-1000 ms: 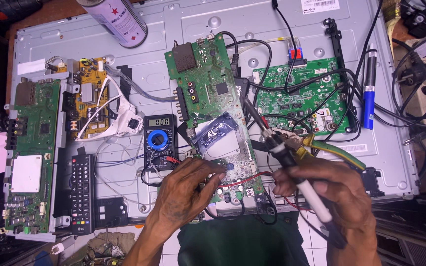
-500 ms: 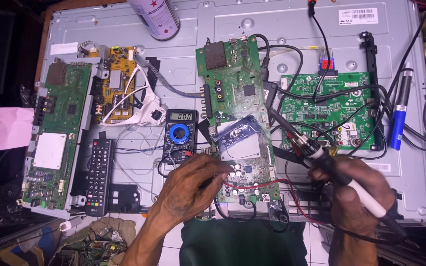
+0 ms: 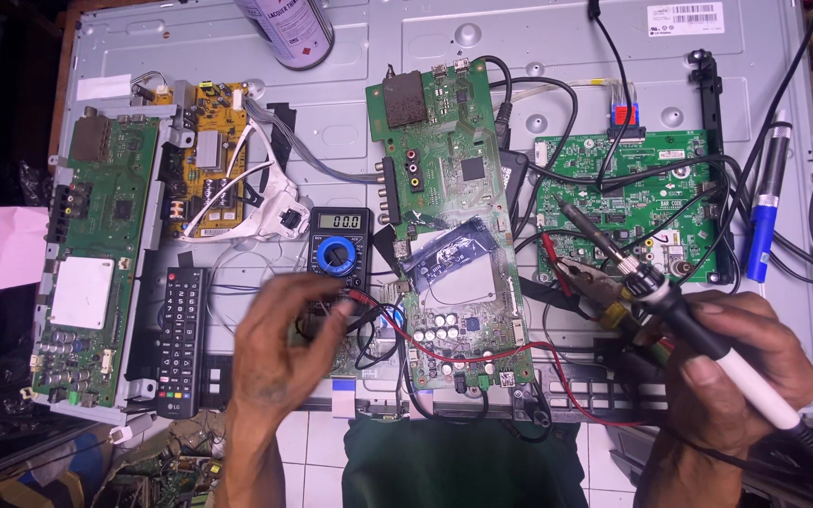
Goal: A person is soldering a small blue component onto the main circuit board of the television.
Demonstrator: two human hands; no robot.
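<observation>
Below the multimeter (image 3: pixel 338 252), the left hand (image 3: pixel 286 343) rests with loosely curled fingers on its red lead (image 3: pixel 482 353); the right hand (image 3: pixel 741 362) grips a soldering iron (image 3: pixel 670 310) beside the green circuit board (image 3: pixel 454 235).

Left hand (image 3: pixel 284 343) motion-blurred over multimeter (image 3: pixel 339 259) lower half, spray can (image 3: pixel 289 28) top cropped, soldering iron (image 3: pixel 698 334) cord cut off
</observation>
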